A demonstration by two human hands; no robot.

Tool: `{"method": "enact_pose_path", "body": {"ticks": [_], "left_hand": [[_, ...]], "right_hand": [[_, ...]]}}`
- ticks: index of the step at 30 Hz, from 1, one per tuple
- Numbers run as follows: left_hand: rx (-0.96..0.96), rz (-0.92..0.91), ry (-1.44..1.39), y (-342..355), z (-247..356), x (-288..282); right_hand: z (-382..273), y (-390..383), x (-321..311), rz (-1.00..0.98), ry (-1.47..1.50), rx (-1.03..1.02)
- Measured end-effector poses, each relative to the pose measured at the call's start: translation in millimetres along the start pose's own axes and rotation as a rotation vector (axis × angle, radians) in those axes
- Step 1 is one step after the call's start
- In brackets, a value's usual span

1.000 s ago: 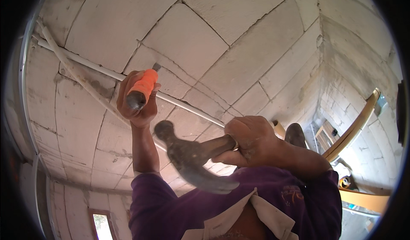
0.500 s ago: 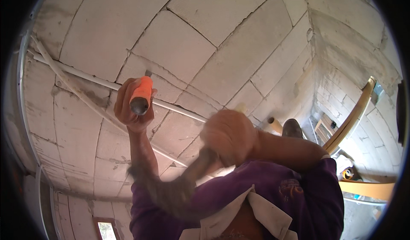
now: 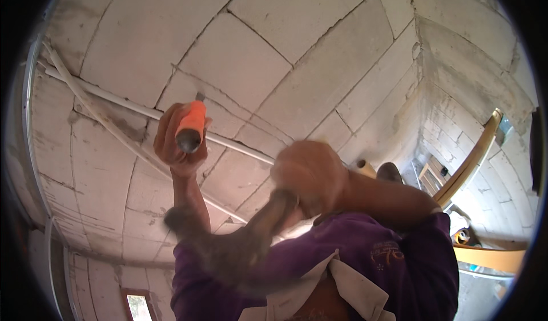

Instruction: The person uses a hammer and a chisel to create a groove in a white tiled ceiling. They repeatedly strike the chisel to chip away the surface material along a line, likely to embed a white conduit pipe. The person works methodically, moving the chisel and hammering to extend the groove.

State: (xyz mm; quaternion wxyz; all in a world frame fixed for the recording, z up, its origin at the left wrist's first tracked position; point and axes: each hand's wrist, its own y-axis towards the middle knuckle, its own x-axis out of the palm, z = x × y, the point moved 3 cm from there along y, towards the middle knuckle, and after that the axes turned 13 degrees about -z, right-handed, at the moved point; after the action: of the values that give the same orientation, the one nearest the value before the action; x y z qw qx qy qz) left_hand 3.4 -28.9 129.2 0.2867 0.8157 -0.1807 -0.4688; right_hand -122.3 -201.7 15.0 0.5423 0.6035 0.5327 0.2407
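My left hand (image 3: pixel 166 140) is closed round the orange handle of a chisel (image 3: pixel 194 120), whose metal butt points back toward me. The short bit of blade that shows ends at the block wall (image 3: pixel 245 44), beside thin scored lines; I cannot tell how deep it sits. In my right hand (image 3: pixel 313 175), which is closed and smeared by motion, is a hammer (image 3: pixel 231 249). Its dark, blurred head hangs before my chest, below the chisel and apart from its butt.
A white pipe (image 3: pixel 123 100) and a pale strip (image 3: pixel 94 111) run along the wall's foot. To the right lean long curved-looking boards (image 3: pixel 471 158). A cardboard tube (image 3: pixel 366 167) and my dark shoe (image 3: pixel 390 172) are beyond my right arm. A small window (image 3: pixel 138 307) shows lower left.
The hammer head has shifted slightly up and left, and my right hand has risen a little. The chisel and my left hand stay almost where they were.
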Motion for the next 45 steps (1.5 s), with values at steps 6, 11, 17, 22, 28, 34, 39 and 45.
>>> {"method": "enact_pose_path", "body": {"ticks": [6,11,17,22,28,34,39,45], "left_hand": [[0.009,-0.013,-0.012,-6,1,-2],[-0.029,0.016,0.034,-5,4,6],[-0.325,0.440,-0.612,-4,-39,-21],[-0.155,0.308,-0.489,-6,-36,-30],[-0.096,0.185,-0.305,-12,-37,-16],[-0.046,0.151,-0.224,-6,-31,-15],[-0.026,0.133,-0.150,-4,-27,-13],[0.053,0.034,0.006,6,-11,-11]], "right_hand": [[-3,3,-7,-0.047,-0.034,0.037],[19,4,1,-0.308,-0.049,0.379],[19,-33,-24,-0.126,0.096,0.481],[30,-79,-26,0.077,-0.400,0.204],[34,-78,-25,0.031,0.214,0.425],[37,-77,-11,-0.038,0.089,0.389],[17,-30,-16,-0.185,0.092,0.418],[-3,19,-6,0.061,-0.047,-0.032]]}}
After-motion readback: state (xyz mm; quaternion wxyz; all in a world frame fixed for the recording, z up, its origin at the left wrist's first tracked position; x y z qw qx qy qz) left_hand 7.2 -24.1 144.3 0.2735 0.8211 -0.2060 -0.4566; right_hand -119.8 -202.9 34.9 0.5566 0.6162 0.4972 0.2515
